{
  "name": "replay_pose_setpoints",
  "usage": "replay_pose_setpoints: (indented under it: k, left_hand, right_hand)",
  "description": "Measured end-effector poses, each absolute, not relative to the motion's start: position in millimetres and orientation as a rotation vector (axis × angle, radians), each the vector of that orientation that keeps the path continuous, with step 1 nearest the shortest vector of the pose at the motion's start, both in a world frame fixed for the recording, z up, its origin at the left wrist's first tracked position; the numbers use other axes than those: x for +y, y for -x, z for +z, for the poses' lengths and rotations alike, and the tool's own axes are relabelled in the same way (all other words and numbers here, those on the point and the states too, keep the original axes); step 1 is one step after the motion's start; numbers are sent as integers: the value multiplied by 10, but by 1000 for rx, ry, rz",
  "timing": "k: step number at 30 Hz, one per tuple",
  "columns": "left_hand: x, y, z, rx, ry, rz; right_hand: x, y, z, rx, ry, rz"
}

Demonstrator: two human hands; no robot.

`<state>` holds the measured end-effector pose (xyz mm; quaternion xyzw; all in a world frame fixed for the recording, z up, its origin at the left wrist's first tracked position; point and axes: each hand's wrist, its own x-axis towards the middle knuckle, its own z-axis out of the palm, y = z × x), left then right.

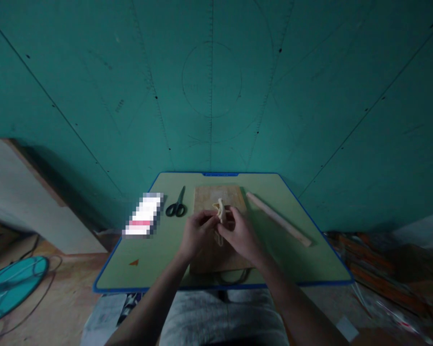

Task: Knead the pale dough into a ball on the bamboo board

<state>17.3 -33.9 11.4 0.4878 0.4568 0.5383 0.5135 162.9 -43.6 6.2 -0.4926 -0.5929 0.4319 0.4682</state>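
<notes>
Both hands are pinched on a cream-coloured, folded piece of dough point(221, 209), held up over a wooden cutting board point(206, 193). My left hand point(198, 234) grips its left side with thumb and fingers, and my right hand point(241, 234) has closed on the right side. A thin flap of the dough sticks up above the fingertips, while another part shows below them. Fingers cover the middle of the piece. To the right of the board lies a wooden rolling pin point(279, 219), set at a slant. Dark-handled scissors point(176, 206) rest left of the board.
A pixelated, bright phone-like rectangle point(143, 215) lies on the left of the small blue-edged table point(159, 262). Near the front left is a small orange triangle point(133, 263). A green wall point(216, 96) with drawn lines rises behind. The board's cord loop point(234, 280) hangs toward me.
</notes>
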Motion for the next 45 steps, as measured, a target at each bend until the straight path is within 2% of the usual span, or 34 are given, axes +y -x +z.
replay_pose_setpoints:
  k: [4,9,18,24,29,34,39,45]
  left_hand:
    - [-308,-161,104,1098,-1153,1288]
    - [-300,-152,79,1144,-1165,1341]
    - [-284,-50,28,1071,-970,1361]
    - [-296,-101,76,1078,-1126,1227]
    - [-260,-146,81,1052,-1178,1110]
    - [-197,-117,43,1180,-1142,1166]
    - [-164,-126,30,1224,-1168,1261]
    - [-169,-74,21,1240,-1368,1214]
  right_hand:
    - [-418,-1630,56,-1523,1228,977]
    - [-353,-1646,26,-1418,1115,1197]
    - [-239,-1813,-28,-1038,1111,1394]
    - [-235,-1796,8,-954,1036,1547]
    - [-219,-1797,-13,-999,1018,1514]
    - [-219,-1868,-4,-1047,1083,1504]
    - [-234,-1866,43,-1444,1102,1334]
    - [-178,-1865,-1,-1494,1179,1169]
